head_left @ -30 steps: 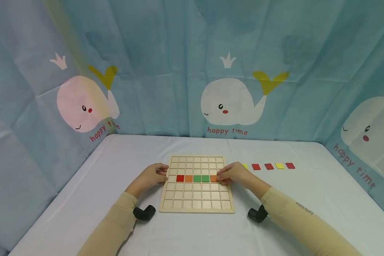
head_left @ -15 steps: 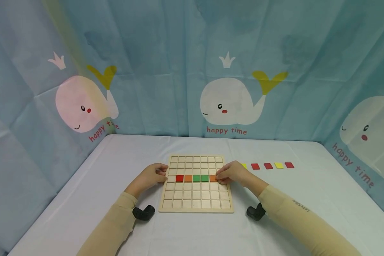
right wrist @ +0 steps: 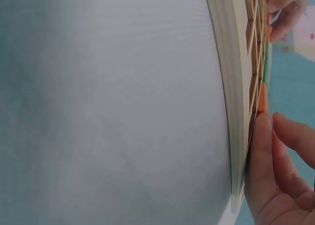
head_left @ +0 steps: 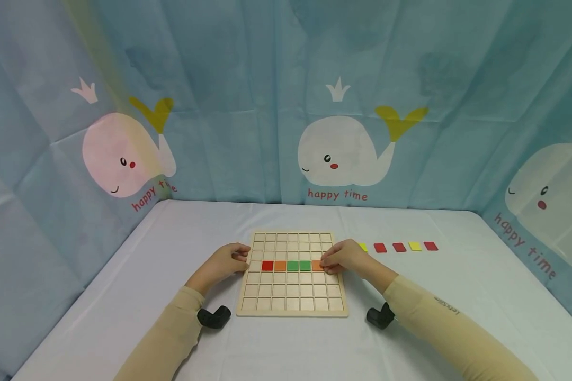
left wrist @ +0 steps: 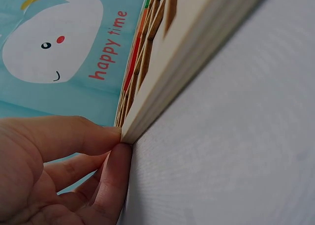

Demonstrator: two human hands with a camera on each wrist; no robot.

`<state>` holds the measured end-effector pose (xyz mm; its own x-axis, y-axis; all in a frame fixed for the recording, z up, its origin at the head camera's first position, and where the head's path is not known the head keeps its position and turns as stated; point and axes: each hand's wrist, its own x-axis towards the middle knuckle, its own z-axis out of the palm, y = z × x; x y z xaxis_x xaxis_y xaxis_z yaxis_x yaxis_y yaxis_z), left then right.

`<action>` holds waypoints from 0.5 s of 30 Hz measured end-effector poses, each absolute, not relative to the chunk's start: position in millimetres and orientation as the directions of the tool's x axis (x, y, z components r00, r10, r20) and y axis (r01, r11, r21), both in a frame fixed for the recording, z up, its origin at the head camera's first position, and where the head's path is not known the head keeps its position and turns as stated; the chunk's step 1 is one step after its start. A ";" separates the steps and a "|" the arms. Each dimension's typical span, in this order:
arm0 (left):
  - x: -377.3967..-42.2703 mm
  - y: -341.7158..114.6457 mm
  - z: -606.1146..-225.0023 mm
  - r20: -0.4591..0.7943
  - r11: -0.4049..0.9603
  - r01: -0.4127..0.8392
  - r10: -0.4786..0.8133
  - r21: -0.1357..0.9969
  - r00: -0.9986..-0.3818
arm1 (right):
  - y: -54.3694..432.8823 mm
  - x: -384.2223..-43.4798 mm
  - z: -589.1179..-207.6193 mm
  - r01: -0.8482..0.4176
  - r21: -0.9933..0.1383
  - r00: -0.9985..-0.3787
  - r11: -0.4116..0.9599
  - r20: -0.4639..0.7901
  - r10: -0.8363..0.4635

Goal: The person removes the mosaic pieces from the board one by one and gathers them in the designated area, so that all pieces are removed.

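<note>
A square wooden grid board [head_left: 293, 313] lies flat on the table. One row of its cells holds a red tile [head_left: 267, 265], an orange tile [head_left: 280, 265], two green tiles [head_left: 293, 265] and, at the right, another orange tile [head_left: 316, 265]. My left hand [head_left: 223, 265] is at the board's left edge; in the left wrist view its thumb and a finger pinch the rim [left wrist: 152, 104]. Thumb and fingers of my right hand [head_left: 345, 256] are bent at the right-hand orange tile [right wrist: 262, 98] and pinch its end, partly hiding it.
To the board's right, a line of loose tiles lies on the white tablecloth [head_left: 295, 346]: a yellow tile [head_left: 364, 247] partly behind my right hand, then red tiles [head_left: 399, 247] and another yellow tile [head_left: 415, 246]. A blue whale-print curtain [head_left: 248, 159] closes off the back and sides.
Both hands stay in place at the board, and the tiles keep their cells. The head view has shifted slightly, and the right forearm has moved a little to the left.
</note>
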<state>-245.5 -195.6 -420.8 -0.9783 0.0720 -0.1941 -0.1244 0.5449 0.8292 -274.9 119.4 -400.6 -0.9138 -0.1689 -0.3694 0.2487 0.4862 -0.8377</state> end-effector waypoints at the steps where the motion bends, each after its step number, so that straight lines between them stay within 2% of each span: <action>1: -245.5 -195.6 -421.0 -0.193 0.545 -0.123 0.072 0.829 -0.978 | 119.1 -274.9 -400.5 0.249 -0.839 -0.914 0.483 -0.368 -0.168; 15: -244.7 -195.8 -420.2 -0.187 0.545 -0.119 0.070 0.830 -0.980 | 117.5 -274.9 -397.6 0.235 -0.841 -0.918 0.487 -0.356 -0.172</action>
<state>-244.7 -195.8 -420.2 -0.9799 0.0701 -0.1867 -0.1192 0.5445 0.8302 -274.9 117.5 -397.6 -0.9184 -0.1719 -0.3563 0.2351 0.4873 -0.8410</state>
